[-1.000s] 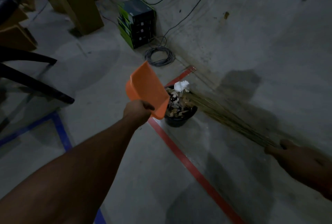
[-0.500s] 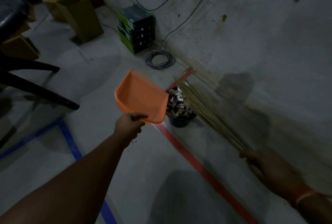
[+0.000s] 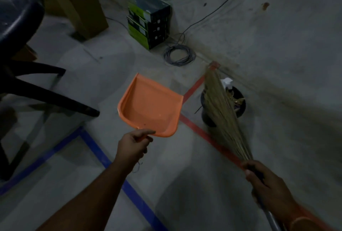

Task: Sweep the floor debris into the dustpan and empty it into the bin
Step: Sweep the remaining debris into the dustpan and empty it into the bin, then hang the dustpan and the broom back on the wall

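Here the left hand (image 3: pixel 132 144) clamps the smooth orange plastic dustpan (image 3: pixel 150 105) — the right hand (image 3: pixel 266 184) fists round the straw broom (image 3: pixel 222 114) over the round black bin (image 3: pixel 238 101).

head-worn view, angled forward and down, floor (image 3: pixel 185 184) near

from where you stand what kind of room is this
Probably a workshop or storage room: bare grey concrete floor marked with blue and red tape lines, brown cardboard boxes along the wall, and a coiled grey cable beside stacked green-and-black boxes.
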Available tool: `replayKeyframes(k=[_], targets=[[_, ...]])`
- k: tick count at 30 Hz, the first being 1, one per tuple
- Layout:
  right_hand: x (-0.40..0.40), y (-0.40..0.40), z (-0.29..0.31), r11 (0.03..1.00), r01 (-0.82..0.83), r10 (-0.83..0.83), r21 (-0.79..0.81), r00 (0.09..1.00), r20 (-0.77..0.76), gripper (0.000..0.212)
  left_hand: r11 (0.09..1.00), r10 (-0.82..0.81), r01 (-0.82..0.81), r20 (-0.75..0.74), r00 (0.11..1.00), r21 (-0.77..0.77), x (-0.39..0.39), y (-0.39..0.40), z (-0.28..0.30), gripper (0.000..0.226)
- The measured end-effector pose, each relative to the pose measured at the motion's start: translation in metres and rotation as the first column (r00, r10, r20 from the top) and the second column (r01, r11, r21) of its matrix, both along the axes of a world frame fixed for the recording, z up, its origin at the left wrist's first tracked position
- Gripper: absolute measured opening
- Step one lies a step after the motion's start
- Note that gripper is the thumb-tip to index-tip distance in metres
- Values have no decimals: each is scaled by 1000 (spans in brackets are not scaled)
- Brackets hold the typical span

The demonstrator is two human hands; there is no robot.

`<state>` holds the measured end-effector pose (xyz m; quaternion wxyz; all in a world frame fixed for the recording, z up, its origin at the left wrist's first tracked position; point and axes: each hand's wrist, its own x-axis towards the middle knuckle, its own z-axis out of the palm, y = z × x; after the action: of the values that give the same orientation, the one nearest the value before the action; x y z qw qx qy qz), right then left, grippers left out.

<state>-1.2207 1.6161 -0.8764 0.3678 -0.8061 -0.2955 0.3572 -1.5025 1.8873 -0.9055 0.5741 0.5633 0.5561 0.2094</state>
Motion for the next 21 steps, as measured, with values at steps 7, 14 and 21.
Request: replayKeyframes(k=[7, 14, 21], targets=[[-51, 43, 4, 983, 178, -173, 53, 981, -89, 16, 997, -77, 77, 32, 997, 1, -45, 18, 5, 43], [-80, 31, 24, 967, 249, -240, 46, 960, -145, 15, 990, -141, 140, 54, 988, 23, -52, 7, 23, 41], [-91, -23, 70, 964, 264, -253, 36, 948, -191, 13, 974, -222, 217, 97, 970, 65, -41, -36, 81, 41]])
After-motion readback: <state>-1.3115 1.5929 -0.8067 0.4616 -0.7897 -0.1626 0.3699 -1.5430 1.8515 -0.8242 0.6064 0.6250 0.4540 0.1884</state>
